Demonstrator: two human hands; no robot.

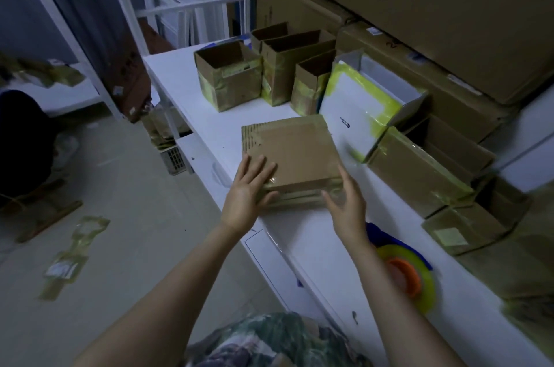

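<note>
A stack of flat cardboard [295,150] is seen lying on the white table [186,81], framed by both hands. The left hand [248,189] is laid flat on its near left corner, fingers straight, thumb against the near edge. The right hand [347,201] is held open against the near right corner, with nothing clasped. A roll of tape [410,276] is seen just behind the right wrist, and open boxes [230,78] are lined up beyond the fingertips.

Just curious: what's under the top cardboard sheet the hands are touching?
More flattened cardboard boxes, stacked on the white table. Anything between the layers is covered.
</note>
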